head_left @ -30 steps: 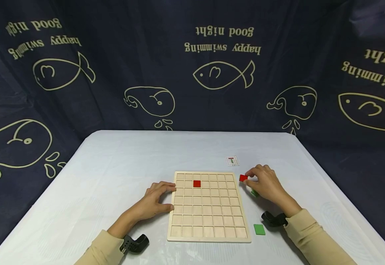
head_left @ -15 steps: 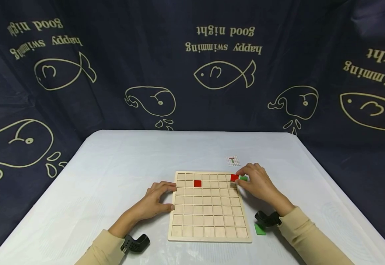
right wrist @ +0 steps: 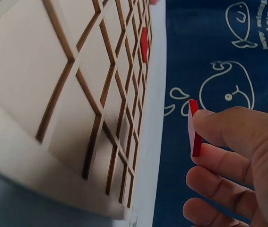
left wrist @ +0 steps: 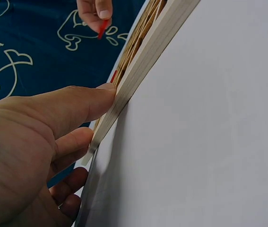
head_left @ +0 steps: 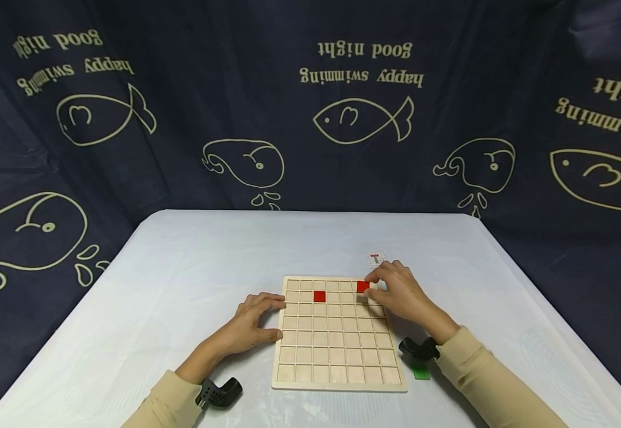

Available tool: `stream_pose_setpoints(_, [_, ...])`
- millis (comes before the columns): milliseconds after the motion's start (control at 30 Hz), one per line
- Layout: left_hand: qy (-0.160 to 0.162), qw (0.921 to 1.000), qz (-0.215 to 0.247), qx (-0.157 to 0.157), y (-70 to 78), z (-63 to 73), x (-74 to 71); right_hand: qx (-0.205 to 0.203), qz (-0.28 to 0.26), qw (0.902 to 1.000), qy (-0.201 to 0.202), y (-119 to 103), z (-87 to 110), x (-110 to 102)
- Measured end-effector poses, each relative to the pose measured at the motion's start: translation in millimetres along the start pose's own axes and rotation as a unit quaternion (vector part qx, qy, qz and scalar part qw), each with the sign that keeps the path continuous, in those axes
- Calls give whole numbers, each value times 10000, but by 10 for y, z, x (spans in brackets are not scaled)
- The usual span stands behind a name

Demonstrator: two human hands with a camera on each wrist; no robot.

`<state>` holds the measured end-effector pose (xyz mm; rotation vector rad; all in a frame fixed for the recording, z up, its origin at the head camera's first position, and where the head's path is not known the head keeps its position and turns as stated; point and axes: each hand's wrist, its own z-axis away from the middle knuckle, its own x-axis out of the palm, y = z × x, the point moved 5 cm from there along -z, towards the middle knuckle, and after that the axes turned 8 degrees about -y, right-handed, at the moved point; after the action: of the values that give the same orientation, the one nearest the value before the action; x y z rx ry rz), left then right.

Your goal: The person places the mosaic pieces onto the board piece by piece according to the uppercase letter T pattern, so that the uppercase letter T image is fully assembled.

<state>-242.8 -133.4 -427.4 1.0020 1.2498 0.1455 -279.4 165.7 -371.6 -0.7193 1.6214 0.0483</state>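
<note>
Evidently, we have the pinched red tile (head_left: 362, 287) above the far right part of the gridded board (head_left: 337, 340), apart from its cells; we judge the step to be placing it. The next move calls for squaring its edges over a cell. The right hand (head_left: 402, 291) pinches it between thumb and fingertip, other fingers loosely bent. The left hand (head_left: 253, 324) touches the board's left edge, thumb and fingers spread.
</note>
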Motion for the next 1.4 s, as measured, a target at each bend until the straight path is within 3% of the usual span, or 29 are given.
stream_pose_setpoints(733, [16,10000,16,20,28,6,-15,-369,-115,9984,-402,-191,-184,216])
stream_pose_setpoints(1400, [54,10000,-54,40,8,1,-12,-305,57,9963,-796,-265,-323,410])
